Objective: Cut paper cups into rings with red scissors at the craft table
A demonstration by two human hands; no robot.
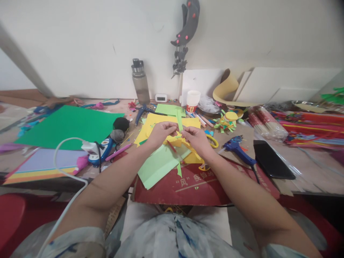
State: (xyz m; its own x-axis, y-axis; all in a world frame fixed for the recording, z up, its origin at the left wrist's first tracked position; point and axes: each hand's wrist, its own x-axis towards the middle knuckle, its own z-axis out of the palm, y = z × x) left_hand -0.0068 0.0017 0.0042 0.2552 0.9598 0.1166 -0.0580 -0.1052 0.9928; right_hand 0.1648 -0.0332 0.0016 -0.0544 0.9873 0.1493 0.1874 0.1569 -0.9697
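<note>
My left hand [160, 133] and my right hand [195, 139] meet over the middle of the table. Both pinch a narrow light green paper strip [179, 121] that stands up between the fingertips. Under the hands lie yellow paper sheets [157, 120] and a light green sheet [157, 165]. A small green scrap [179, 169] lies on a red cardboard box [199, 186] at the table's front edge. Yellow-handled scissors [213, 141] rest just right of my right hand.
A large green sheet [68, 125] and a stack of coloured paper [44, 165] lie at left. A blue glue gun [238, 147] and a black phone [271, 160] lie at right. A water bottle [140, 81], a paper cup [192, 100] and pipe cleaners [309, 127] line the back.
</note>
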